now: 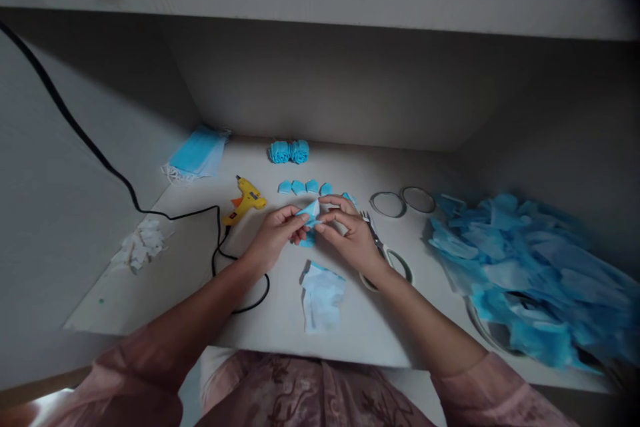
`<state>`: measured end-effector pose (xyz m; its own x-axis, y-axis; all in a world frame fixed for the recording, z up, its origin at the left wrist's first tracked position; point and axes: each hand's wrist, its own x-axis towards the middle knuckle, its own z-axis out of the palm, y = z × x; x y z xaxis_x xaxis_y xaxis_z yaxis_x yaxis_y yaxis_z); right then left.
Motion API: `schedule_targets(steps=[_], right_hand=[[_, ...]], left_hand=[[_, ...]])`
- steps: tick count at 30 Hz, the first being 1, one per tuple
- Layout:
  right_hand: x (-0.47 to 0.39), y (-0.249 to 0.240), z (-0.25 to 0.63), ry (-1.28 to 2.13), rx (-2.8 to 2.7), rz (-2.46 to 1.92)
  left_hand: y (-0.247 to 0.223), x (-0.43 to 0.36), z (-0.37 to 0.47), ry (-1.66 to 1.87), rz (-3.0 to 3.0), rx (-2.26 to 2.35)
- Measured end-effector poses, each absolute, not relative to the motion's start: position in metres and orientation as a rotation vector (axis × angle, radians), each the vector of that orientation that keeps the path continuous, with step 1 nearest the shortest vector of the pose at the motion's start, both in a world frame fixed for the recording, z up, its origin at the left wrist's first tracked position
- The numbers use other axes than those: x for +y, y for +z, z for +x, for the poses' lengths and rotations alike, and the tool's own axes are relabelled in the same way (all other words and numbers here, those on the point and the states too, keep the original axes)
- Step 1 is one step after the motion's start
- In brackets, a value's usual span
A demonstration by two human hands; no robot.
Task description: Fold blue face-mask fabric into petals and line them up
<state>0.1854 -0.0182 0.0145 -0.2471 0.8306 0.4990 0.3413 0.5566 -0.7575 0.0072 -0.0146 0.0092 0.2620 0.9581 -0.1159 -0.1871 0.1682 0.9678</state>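
Near the middle of the table, my left hand (279,230) pinches a small folded blue and white piece of fabric (310,212). My right hand (350,232) holds the same piece from its right side, its fingers closed on the edge. Just beyond both hands lies a row of several small folded blue pieces (299,187). Two blue rolled rosettes (290,152) sit farther back. Toward me rests a pale, white-blue cut piece (323,297). Scissors with pale handles (399,266) are partly hidden under my right hand and wrist.
A yellow glue gun (245,202) with a black cord (120,177) lies left. Blue masks (197,152) are back left, white scraps (143,245) front left. Two metal rings (419,200) and a large blue fabric heap (535,267) are right. A shelf edge (320,22) overhangs the table.
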Motion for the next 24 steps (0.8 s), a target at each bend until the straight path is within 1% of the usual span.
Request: schedule_targets(steps=[7,14,18,24], right_hand=[[-0.0156,0.0099,0.1846,0.951,-1.628,-0.989],[-0.0141,0.0068,0.1810,1.397,-1.310,-0.930],[-0.0171,0.0127,0.1813,1.470,-1.319,-0.928],[-0.0189,0.0141,0.1824,1.429,-1.364,-0.962]], left_hand=[[0.0090,-0.0147,0.0081,0.998,1.074,0.965],[0.0102,-0.0151,0.0085,0.972,1.090,0.968],[0.0092,-0.0150,0.0088,0.962,1.111,0.968],[0.0133,-0.0169,0.0107,0.910,1.124,0.968]])
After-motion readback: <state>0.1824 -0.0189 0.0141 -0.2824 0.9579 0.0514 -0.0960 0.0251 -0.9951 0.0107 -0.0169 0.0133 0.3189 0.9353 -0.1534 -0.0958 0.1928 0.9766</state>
